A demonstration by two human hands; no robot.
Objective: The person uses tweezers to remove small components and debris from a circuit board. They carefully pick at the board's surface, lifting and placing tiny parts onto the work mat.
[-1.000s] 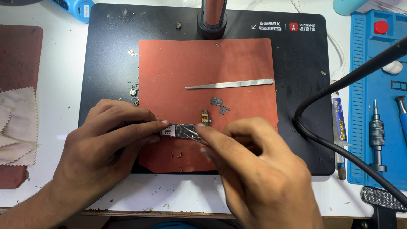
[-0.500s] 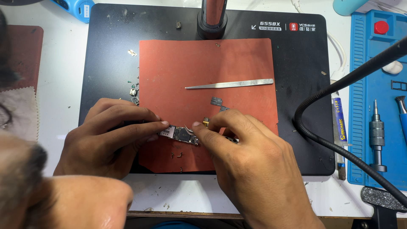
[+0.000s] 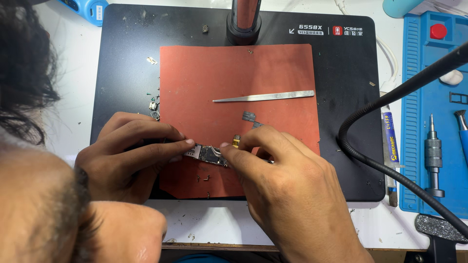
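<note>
Both of my hands meet on a small circuit board (image 3: 210, 155) lying near the front of a red mat (image 3: 273, 73). My left hand (image 3: 129, 153) pinches the board's left end with its fingertips. My right hand (image 3: 287, 190) grips the board's right end, fingers curled over it. A tiny yellow part (image 3: 236, 141) sits just above my right fingertips. Small grey metal parts (image 3: 250, 117) lie a little farther back on the mat. Metal tweezers (image 3: 265, 96) rest across the mat's middle, untouched.
A black work pad (image 3: 124, 58) lies under the red mat, with a dark post (image 3: 244, 19) at its back edge and loose screws (image 3: 154, 107) at the left. A blue tool tray (image 3: 434, 122) with a screwdriver (image 3: 432, 156) is right. A black flexible arm (image 3: 390, 168) curves across. A head with dark hair (image 3: 29, 78) intrudes at left.
A person's head has come into view at the left and now fills the lower left. My hands remain pinched on the small board, with hardly any shift.
</note>
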